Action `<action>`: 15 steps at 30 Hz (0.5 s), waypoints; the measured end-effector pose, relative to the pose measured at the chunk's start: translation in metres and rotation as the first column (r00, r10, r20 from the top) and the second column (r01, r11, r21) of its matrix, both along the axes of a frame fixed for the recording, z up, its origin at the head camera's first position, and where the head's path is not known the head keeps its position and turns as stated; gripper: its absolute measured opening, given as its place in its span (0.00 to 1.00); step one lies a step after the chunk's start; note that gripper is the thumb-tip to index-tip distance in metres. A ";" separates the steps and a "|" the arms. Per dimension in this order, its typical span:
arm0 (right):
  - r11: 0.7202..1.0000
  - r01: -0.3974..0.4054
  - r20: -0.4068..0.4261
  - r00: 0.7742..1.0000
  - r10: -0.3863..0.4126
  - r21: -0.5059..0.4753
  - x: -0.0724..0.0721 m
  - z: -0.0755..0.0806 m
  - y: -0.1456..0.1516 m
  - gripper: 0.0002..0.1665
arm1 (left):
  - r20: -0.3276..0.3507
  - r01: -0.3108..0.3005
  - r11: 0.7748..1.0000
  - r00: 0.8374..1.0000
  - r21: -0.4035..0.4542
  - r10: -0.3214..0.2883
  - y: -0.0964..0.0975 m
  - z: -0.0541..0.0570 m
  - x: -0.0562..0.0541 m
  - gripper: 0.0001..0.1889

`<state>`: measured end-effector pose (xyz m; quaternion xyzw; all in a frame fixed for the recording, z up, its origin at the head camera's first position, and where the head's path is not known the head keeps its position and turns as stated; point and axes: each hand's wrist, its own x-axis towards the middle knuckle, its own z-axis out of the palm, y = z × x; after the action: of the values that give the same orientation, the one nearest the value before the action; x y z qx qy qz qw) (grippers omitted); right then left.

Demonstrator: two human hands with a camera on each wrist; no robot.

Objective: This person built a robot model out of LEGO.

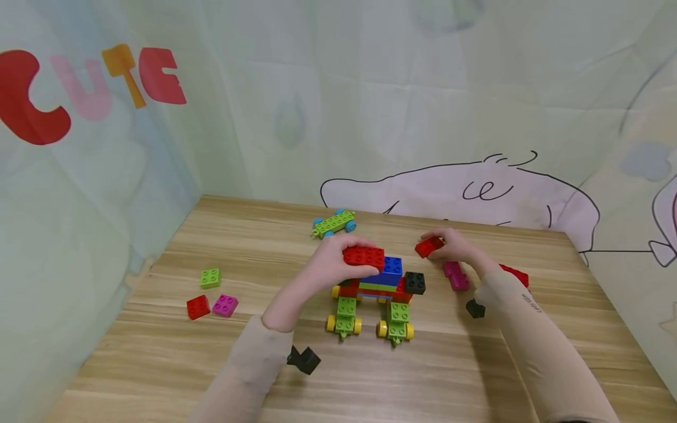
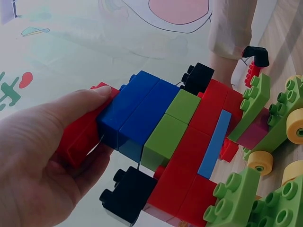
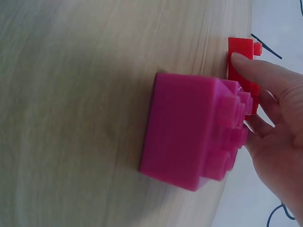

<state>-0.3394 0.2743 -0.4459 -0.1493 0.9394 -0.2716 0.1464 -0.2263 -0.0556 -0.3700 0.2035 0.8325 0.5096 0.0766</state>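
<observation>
My left hand [image 1: 324,265] grips a red toy brick [image 1: 365,257], thumb and fingers on opposite sides. In the left wrist view that brick [image 2: 79,141] sits against the blue bricks [image 2: 137,106] of a built vehicle; I cannot tell whether it is pressed fully on. Below the blue are green bricks [image 2: 166,146], a red row [image 2: 182,158], black bricks [image 2: 128,191] at the sides and yellow-wheeled green bases [image 1: 398,323]. Towards the back right, my right hand [image 1: 456,245] pinches another red brick [image 1: 427,247], close to the tabletop. Magenta bricks [image 1: 456,276] lie just nearer.
A green car base with blue wheels [image 1: 334,223] stands at the back. On the left lie a green brick [image 1: 210,278], a red brick [image 1: 198,307] and a magenta brick [image 1: 225,305]. Another red brick [image 1: 514,274] lies partly behind the right sleeve. A printed cloth [image 1: 370,117] hangs behind the table.
</observation>
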 end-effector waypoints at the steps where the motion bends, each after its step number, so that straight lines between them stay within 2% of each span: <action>1: 1.000 0.000 0.001 1.000 0.000 0.000 0.000 0.000 0.000 0.27 | 0.000 0.001 1.000 1.000 0.001 -0.001 0.000 0.000 0.000 0.23; 15: 1.000 -0.001 -0.012 1.000 0.001 0.006 -0.001 -0.002 0.001 0.26 | -0.002 0.001 1.000 1.000 0.002 -0.001 0.000 0.000 0.000 0.23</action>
<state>-0.3399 0.2748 -0.4484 -0.1511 0.9410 -0.2677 0.1414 -0.2262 -0.0553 -0.3704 0.2045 0.8321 0.5100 0.0757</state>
